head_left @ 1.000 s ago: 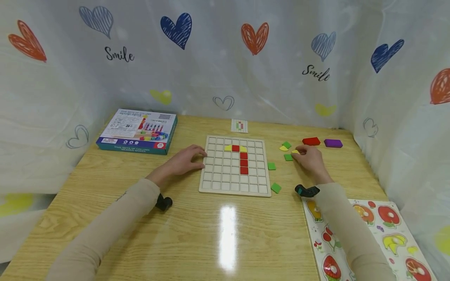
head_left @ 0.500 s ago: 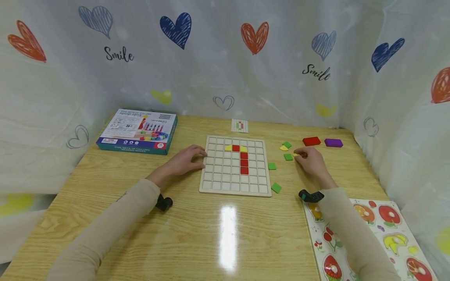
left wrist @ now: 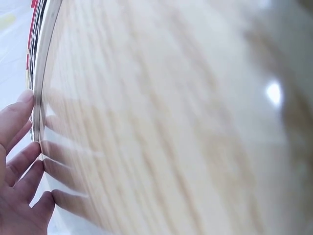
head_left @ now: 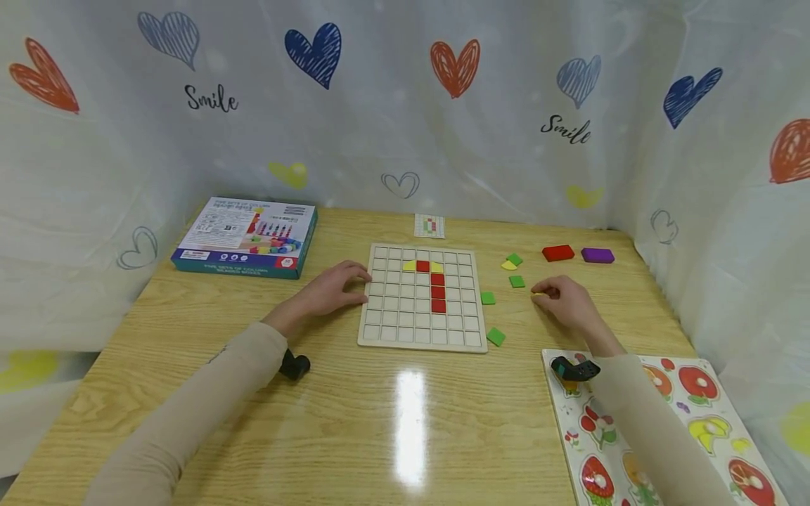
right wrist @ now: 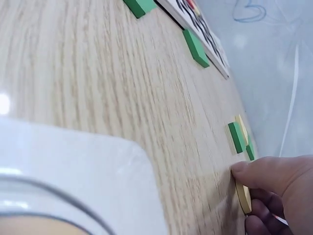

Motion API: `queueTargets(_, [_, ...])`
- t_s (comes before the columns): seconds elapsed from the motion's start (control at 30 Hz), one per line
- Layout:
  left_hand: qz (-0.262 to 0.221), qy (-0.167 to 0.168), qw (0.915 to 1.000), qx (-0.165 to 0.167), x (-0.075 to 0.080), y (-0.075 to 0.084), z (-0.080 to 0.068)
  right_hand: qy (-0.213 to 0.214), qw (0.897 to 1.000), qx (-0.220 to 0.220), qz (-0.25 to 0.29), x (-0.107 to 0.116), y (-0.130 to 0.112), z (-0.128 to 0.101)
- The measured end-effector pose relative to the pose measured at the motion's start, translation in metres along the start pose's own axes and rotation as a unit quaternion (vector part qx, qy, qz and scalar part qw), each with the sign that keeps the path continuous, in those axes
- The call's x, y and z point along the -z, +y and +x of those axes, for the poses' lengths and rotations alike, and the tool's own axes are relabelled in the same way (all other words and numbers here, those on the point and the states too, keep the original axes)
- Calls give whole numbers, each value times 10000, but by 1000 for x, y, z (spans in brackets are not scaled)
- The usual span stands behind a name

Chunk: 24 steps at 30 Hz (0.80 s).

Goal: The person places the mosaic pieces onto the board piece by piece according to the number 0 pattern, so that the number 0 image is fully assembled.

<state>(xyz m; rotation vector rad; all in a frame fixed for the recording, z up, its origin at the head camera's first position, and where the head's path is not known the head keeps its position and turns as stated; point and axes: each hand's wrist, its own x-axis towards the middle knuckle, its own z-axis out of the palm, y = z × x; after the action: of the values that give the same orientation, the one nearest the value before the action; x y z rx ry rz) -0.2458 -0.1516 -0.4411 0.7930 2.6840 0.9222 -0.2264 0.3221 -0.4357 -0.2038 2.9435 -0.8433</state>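
In the head view, my left hand (head_left: pixel 335 288) touches the left edge of a pale wooden grid board (head_left: pixel 392 316), its fingers relaxed and spread. The left wrist view shows the thumb (left wrist: pixel 24 98) and fingertips against the board's edge. Several red squares (head_left: pixel 438 292) and two curved yellow pieces (head_left: pixel 410 266) sit in the board's cells. Right of the board, my right hand (head_left: pixel 566 303) pinches a yellow tile (right wrist: pixel 242 197) close over the table; the fingers partly hide it. Near this hand lie a green square (head_left: pixel 517 282) and another curved yellow tile (head_left: pixel 509 266).
More green squares (head_left: pixel 496 337) lie along the board's right side. A pattern card (head_left: pixel 429 225) is behind the board. A red block (head_left: pixel 558 253) and purple block (head_left: pixel 598 256) stand back right, a toy box (head_left: pixel 247 235) back left. A fruit puzzle board (head_left: pixel 557 414) lies under the right forearm.
My right hand has drawn slightly right and toward me with the yellow tile, away from the green square. My left hand stays at the board's edge.
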Motion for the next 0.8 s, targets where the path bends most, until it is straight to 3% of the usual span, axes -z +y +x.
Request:
queueTargets(0.27, [-49,-29,9999,97,-1,0,1,416,9978,512,-85,-8,2,-10])
queueTargets(0.5, [-67,-73,9999,54,0,1,0,624,9962,602,-32,-17,-5,-14])
queueTargets(0.63, [-63,-74,9999,40,1,3,-1,702,9941,815,118,-24,-21,-16])
queueTargets(0.8, [-35,-37,10000,41,1,2,-1,402,9885,1444,200,-35,-55,-19])
